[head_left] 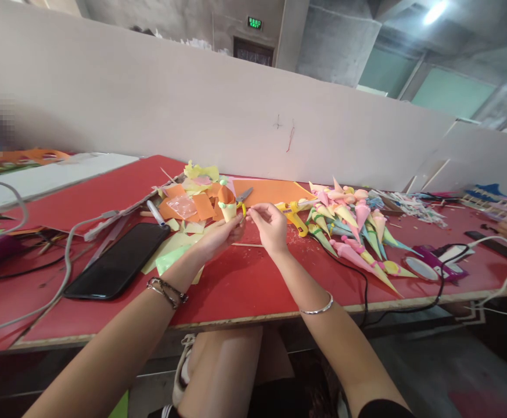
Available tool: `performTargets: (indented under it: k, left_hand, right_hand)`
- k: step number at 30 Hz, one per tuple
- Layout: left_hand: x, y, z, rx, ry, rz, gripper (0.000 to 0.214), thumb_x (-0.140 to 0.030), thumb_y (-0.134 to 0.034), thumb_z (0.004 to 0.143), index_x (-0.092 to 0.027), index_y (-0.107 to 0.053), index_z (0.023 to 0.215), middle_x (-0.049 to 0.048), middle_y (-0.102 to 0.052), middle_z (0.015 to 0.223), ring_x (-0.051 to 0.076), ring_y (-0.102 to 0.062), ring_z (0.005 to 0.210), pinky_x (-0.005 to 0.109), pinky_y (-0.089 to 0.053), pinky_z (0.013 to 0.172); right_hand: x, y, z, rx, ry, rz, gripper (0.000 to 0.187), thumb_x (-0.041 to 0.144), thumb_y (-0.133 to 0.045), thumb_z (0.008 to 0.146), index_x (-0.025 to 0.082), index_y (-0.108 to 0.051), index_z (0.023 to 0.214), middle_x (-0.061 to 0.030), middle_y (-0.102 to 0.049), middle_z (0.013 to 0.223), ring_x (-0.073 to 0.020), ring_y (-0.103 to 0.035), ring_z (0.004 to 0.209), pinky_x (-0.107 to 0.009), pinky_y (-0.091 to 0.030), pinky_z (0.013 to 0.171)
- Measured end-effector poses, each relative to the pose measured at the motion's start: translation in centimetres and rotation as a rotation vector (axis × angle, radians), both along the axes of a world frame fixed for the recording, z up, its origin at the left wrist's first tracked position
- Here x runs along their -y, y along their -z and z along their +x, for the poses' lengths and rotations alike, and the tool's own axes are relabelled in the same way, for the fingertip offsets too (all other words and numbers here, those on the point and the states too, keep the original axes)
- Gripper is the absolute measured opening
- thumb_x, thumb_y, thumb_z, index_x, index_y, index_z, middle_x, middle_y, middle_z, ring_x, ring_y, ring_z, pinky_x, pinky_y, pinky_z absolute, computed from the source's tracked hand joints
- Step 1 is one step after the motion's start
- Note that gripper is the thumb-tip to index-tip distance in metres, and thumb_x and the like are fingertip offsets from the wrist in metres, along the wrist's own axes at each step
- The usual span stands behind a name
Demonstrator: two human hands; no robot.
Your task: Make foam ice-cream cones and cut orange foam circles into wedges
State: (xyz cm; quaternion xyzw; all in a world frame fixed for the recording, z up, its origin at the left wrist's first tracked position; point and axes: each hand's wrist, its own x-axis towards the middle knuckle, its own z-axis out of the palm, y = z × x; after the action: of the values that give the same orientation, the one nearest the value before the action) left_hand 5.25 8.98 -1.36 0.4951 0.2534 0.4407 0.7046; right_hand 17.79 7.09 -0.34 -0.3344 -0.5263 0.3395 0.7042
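Cone [229, 213], btm hidden by L hand [224, 234].

Red tbl [240, 293], wht partition [170, 110], gry wall [192, 20], lit exit sign [254, 23]

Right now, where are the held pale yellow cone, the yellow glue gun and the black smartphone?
Pale yellow cone [229, 212]: head view, side wall.
Yellow glue gun [297, 221]: head view, handle.
Black smartphone [117, 261]: head view, middle of upper face.
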Motion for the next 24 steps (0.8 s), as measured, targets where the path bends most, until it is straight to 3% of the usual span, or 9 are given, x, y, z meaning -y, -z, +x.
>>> performTargets:
  k: [4, 10, 15, 19, 24]
  left_hand:
    - [0.15, -0.04, 0.05, -0.026, -0.005, -0.017, 0.025, -0.035, -0.061, 0.077, -0.016, -0.05, 0.066, -0.0069, -0.026, 0.052, 0.004, -0.02, 0.044, 0.019, -0.016, 0.039]
    - [0.68, -0.61, 0.22, -0.08, 0.003, -0.03, 0.029, -0.035, -0.059, 0.079, -0.017, -0.046, 0.06, -0.0071, -0.024, 0.052, 0.004, -0.019, 0.044, 0.019, -0.017, 0.04]
    - [0.64, -0.48, 0.22, -0.094, -0.005, -0.041, 0.027, -0.035, -0.059, 0.078, -0.016, -0.049, 0.062, -0.0068, -0.026, 0.052, 0.005, -0.02, 0.043, 0.019, -0.017, 0.039]
    - [0.46, -0.2, 0.17, -0.101, 0.008, -0.031, 0.03, -0.037, -0.06, 0.077, -0.016, -0.047, 0.061, -0.0071, -0.026, 0.052, 0.004, -0.02, 0.043, 0.019, -0.018, 0.039]
    - [0.73, -0.39, 0.19, -0.156, 0.018, -0.044, 0.034, -0.041, -0.064, 0.073, -0.016, -0.045, 0.062, -0.0083, -0.027, 0.052, 0.003, -0.021, 0.044, 0.016, -0.019, 0.04]
  right_hand:
    - [0.01, -0.01, 0.07, -0.005, -0.028, -0.019, 0.019, 0.035, -0.059, 0.074, 0.017, -0.06, 0.08, -0.0021, -0.067, 0.069, -0.0162, -0.067, 0.066, -0.029, -0.054, 0.065]
    - [0.08, -0.2, 0.28, 0.002, 0.045, -0.037, 0.02, 0.037, -0.058, 0.075, 0.018, -0.057, 0.073, 0.0019, -0.062, 0.055, -0.0122, -0.061, 0.049, -0.024, -0.049, 0.05]
    - [-0.07, -0.11, 0.33, 0.048, 0.103, -0.021, 0.018, 0.036, -0.058, 0.074, 0.018, -0.06, 0.078, -0.0003, -0.065, 0.065, -0.0132, -0.063, 0.057, -0.027, -0.053, 0.06]
    - [-0.07, -0.11, 0.22, 0.028, 0.065, -0.018, 0.019, 0.036, -0.055, 0.077, 0.019, -0.059, 0.084, -0.0038, -0.069, 0.08, -0.0163, -0.067, 0.072, -0.03, -0.055, 0.068]
    - [0.18, -0.33, 0.14, -0.037, 0.063, -0.01, 0.017, 0.035, -0.058, 0.075, 0.019, -0.053, 0.078, -0.003, -0.068, 0.073, -0.0167, -0.067, 0.067, -0.03, -0.055, 0.064]
